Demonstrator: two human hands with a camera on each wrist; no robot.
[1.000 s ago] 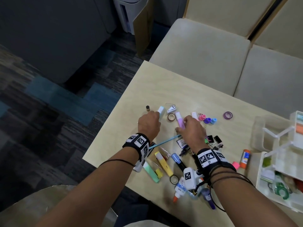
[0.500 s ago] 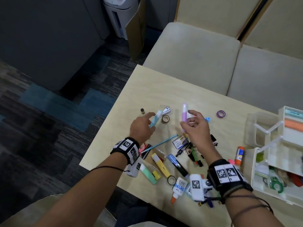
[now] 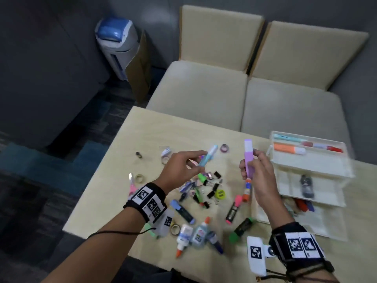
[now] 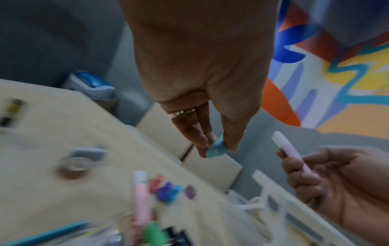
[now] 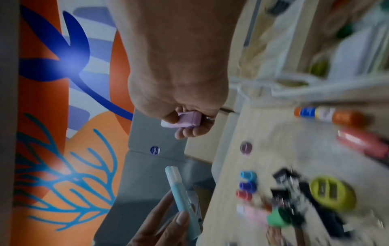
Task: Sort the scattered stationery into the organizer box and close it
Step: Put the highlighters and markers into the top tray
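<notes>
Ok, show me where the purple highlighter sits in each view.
Head: purple highlighter upright in the right hand, centre right.
Left wrist: right side, tilted, in that hand.
Right wrist: only its end shows, centre.
Shared landmark: the blue highlighter in the left hand.

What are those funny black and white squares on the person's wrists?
Both arms are bare, with no sleeves. Each wrist wears a black strap carrying white tags printed with black square codes. A small white camera block hangs off each strap. Thin black cords loop around both forearms. The left hand has a silvery ring.
</notes>
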